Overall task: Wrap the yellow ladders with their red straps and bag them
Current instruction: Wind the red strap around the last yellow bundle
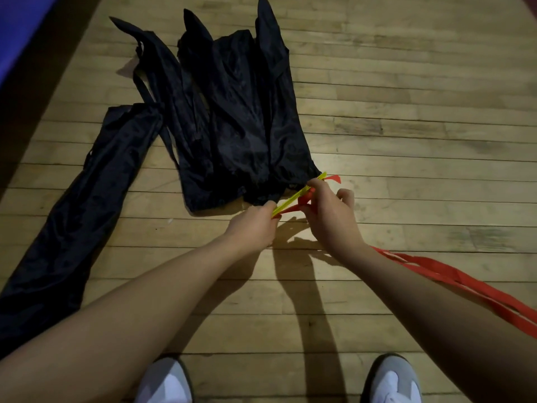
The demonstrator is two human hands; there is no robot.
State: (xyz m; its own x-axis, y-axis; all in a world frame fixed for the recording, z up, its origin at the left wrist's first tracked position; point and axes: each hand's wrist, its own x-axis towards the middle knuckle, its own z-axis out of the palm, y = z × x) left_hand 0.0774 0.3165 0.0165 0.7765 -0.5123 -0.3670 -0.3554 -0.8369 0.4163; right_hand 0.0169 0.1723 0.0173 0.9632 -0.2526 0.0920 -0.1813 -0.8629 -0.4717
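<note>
Two hands, both mine, both busy at the same small bundle over the floor (406,117). Left hand (255,225): fingers curled, gripping the near end of the ladder (286,202), a thin stack of yellow slats seen edge-on and slanting up to the right. Right hand (328,216): thumb and forefinger pinching the strap (436,271) where it crosses the ladder's middle, the other fingers loosely bent above it. The hands sit close together, not touching, with the yellow slats and a red fold between them.

One ladder, held just off the boards at the mouth of the nearest bag; its far end touches or slips just inside the black cloth, and I cannot tell which. A short red tip pokes out past that far end.

One strap, red, flat webbing. From under my right wrist it trails off to the right across the floor in several overlapping bands and runs out of view at the edge.

Several bags (241,117), black, thin and shiny, lying crumpled and overlapping ahead of my hands, with black carry straps tangled among them. One more long bag (75,210) lies apart to the left, stretched toward me.

Two shoes (165,382), grey and white, at the bottom edge, toes forward. Wooden plank floor throughout; a dark band and a blue strip along the far left.
</note>
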